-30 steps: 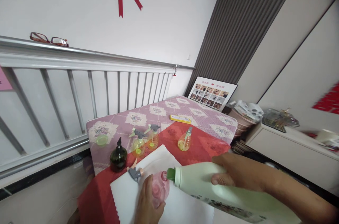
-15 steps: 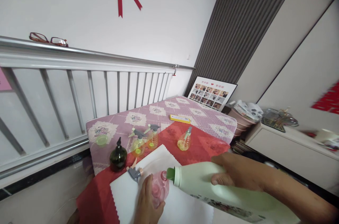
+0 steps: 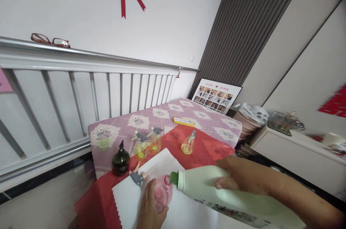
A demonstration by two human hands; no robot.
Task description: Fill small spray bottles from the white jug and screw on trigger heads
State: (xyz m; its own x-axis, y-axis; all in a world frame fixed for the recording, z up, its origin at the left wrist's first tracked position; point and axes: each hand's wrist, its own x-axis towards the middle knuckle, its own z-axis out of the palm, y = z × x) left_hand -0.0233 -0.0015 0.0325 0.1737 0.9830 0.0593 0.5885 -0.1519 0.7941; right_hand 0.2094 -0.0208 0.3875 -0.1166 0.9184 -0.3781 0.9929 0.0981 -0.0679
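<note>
My left hand is wrapped round a small pink clear bottle, whose neck tilts up to the right. My right hand grips a large pale green jug lying nearly on its side. The jug's green spout is at the mouth of the pink bottle; whether liquid is flowing I cannot tell. On the white mat, left of the pink bottle, lies a grey and peach spray head. The base of the jug runs out of view behind my right forearm.
A dark green pump bottle and two clear spray bottles stand left and behind the mat. Another spray bottle stands on the red cloth. A yellow case and a pale green dish lie further out.
</note>
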